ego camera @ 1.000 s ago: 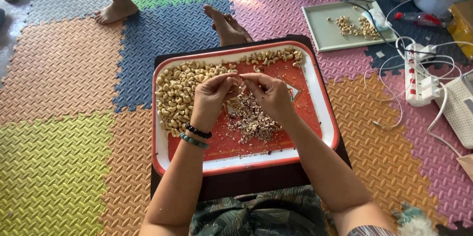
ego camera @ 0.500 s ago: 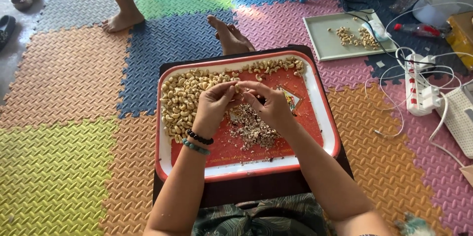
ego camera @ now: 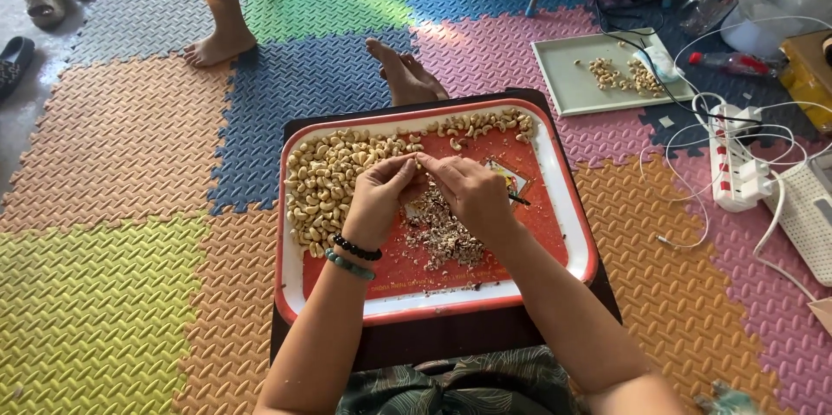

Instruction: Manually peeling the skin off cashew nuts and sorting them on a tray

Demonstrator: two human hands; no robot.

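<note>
A red tray with a white rim [ego camera: 555,174] rests on a dark board over my lap. A heap of pale cashew nuts [ego camera: 325,177] fills its left side, and a short row of nuts [ego camera: 485,123] lies along the far edge. Brown peel scraps [ego camera: 444,231] are piled in the middle. My left hand [ego camera: 379,198], with two bead bracelets at the wrist, and my right hand [ego camera: 468,192] meet fingertip to fingertip above the scraps, pinching one small cashew nut [ego camera: 419,164] between them. A thin dark tool tip [ego camera: 518,199] pokes out from my right hand.
Coloured foam mats cover the floor. A grey tray [ego camera: 572,77] with a few nuts lies at the back right. A white power strip [ego camera: 737,159] and cables sit on the right. My bare foot [ego camera: 403,73] lies beyond the tray; another person's feet [ego camera: 221,42] stand at the back left.
The camera has tilted, so everything sits a little lower in view. Both hands stay together over the scraps, their fingers working on the nut.
</note>
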